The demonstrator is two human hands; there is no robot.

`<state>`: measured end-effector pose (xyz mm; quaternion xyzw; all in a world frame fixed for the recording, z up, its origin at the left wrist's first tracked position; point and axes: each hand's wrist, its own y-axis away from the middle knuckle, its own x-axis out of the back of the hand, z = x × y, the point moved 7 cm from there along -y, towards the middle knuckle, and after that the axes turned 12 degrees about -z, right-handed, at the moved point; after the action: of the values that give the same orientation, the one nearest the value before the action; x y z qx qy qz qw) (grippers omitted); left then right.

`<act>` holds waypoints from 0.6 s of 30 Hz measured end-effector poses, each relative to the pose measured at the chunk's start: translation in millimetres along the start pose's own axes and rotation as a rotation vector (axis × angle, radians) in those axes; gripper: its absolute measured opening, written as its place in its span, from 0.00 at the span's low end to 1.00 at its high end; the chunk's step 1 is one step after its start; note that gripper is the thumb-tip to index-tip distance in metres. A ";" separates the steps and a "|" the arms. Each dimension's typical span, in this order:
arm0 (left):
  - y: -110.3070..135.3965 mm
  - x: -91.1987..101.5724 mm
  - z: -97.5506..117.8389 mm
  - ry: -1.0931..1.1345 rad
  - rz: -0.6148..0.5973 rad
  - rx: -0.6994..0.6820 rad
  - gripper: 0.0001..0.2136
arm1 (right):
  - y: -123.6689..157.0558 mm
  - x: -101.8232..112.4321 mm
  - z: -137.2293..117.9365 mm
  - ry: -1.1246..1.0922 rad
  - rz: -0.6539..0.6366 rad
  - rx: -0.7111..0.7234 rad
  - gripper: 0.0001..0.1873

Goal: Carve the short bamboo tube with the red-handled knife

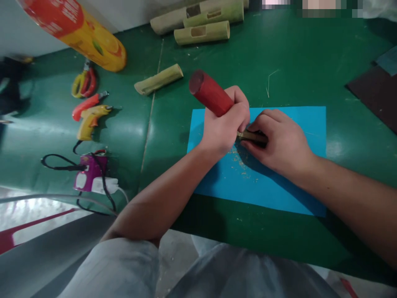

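My left hand (223, 120) is wrapped round the thick red handle (212, 92) of a tool, which slants up and away to the left. The tool's working end is hidden by my fist. Close by on the right, my right hand (279, 138) pinches a small brown piece, perhaps wood or bamboo (253, 136), between thumb and fingers. One end of that piece meets the underside of my left hand. Both hands are over a blue sheet (279, 194), where light shavings (242, 163) lie scattered below the piece.
Bamboo tubes with cut openings (201, 33) lie at the back, and a shorter bamboo piece (159, 80) is nearer. On the left are an orange bottle (93, 39), scissors (83, 82), a red-handled cutter (88, 105), a yellow glue gun (91, 121) and a corded purple power block (89, 169).
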<state>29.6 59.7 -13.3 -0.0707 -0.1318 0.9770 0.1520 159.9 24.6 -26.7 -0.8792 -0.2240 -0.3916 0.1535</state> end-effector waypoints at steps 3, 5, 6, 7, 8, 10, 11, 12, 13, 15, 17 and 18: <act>0.0 -0.8 -0.2 -0.032 -0.029 -0.006 0.17 | 0.8 0.7 -1.3 0.016 0.017 0.012 0.06; 0.5 0.6 -0.2 -0.040 -0.017 -0.007 0.16 | 1.4 0.9 -1.9 0.023 0.022 0.016 0.06; 0.6 1.2 0.1 -0.036 -0.012 -0.013 0.16 | 1.6 0.8 -2.2 0.025 0.021 0.017 0.06; 0.7 2.1 -1.0 -0.035 -0.004 0.001 0.17 | 1.8 0.9 -2.3 0.027 0.020 0.018 0.06; 0.3 1.5 -0.1 -0.023 -0.017 -0.013 0.18 | 1.9 1.0 -2.5 0.027 0.019 0.020 0.05; -0.9 -0.1 -1.4 -0.010 -0.044 0.001 0.21 | 1.9 1.3 -2.1 0.025 0.021 0.024 0.05; -1.3 1.2 -2.8 -0.013 -0.026 0.021 0.21 | 1.7 1.3 -1.6 0.021 0.020 0.026 0.04; -2.3 0.0 -4.8 -0.023 -0.042 0.047 0.22 | 1.5 1.0 -1.0 0.012 0.016 0.029 0.04; -3.2 -1.1 -6.6 -0.041 -0.057 0.073 0.22 | 1.2 0.6 -0.3 0.001 0.010 0.033 0.04; -5.2 -2.9 -6.8 -0.044 -0.079 0.073 0.25 | 0.7 -0.4 1.4 -0.029 -0.004 0.040 0.03; -6.5 -2.1 -6.7 -0.014 -0.070 0.097 0.25 | 0.5 -1.2 2.6 -0.057 -0.015 0.044 0.03; -6.9 -1.4 -7.0 0.019 -0.066 0.126 0.25 | 0.5 -1.3 3.3 -0.066 -0.018 0.041 0.03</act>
<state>34.1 67.3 -17.9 -0.0661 -0.0709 0.9771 0.1895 161.5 25.3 -29.9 -0.8861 -0.2450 -0.3591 0.1606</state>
